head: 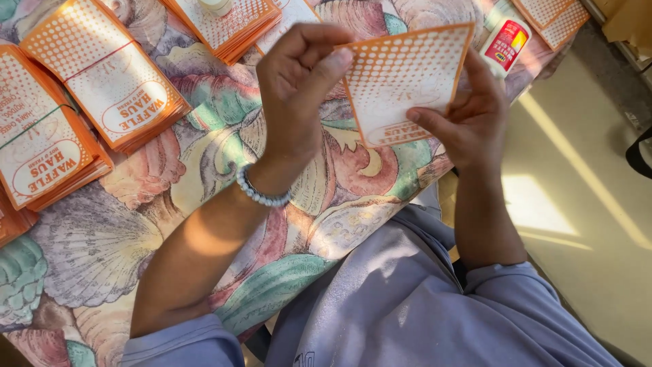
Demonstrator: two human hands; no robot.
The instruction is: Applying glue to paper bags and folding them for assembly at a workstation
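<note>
Your left hand [299, 81] pinches the left edge of an orange-and-white paper sleeve [404, 78], thumb on the near face and fingers curled over the top, a beaded bracelet [260, 194] around that wrist. Your right hand [468, 115] closes on the sleeve's lower right corner, thumb pressed across the printed front and fingers behind it. Between the two hands the sleeve is held flat and raised off the worktop [224, 156], tilted a little, its dotted pattern facing you. Nearest to you, your lap in a pale violet garment [407, 306] fills the bottom of the view.

Below the sleeve the worktop carries a cloth printed with large shells in pink, green and cream. To your left lie banded stacks of the same sleeves: one bundle [41, 136] at the left edge and a second bundle [112, 75] just beside it, touching or nearly so. Farther off, a third stack [227, 24] sits by the top edge with a small pale cap-like thing resting on it, too cut off to identify. At the far right a white glue bottle with a red label [504, 42] lies near another stack [553, 17] at the corner of the worktop.
</note>
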